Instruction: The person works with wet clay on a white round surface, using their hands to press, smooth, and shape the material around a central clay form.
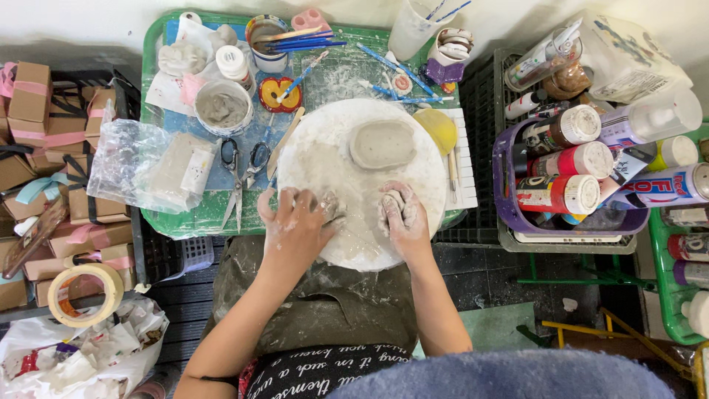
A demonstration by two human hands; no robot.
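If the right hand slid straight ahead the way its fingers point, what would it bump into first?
Probably the oval clay dish on the round white board; the right hand, curled on a clay lump, points up-board toward it, though exact alignment is uncertain.

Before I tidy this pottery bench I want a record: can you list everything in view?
Round work board: one, white, centre of the green tray.
Clay dish: one, grey, oval, on the board's far side.
Clay lumps: two, grey, one under each hand.
Green tray: one, under the board and tools.
Scissors: one pair, dark handles, left of the board.
Clay bowl: one, white, holding grey clay, far left.
Brushes: several, blue handles, far side.
Yellow sponge: one, right of the dish.
Paint bottles: several, lying in a purple basket, right.
Tape roll: one, beige, lower left.
Small boxes: many, brown, left.
Left hand: clay-smeared, pressing a lump.
Right hand: clay-smeared, pressing the other lump.
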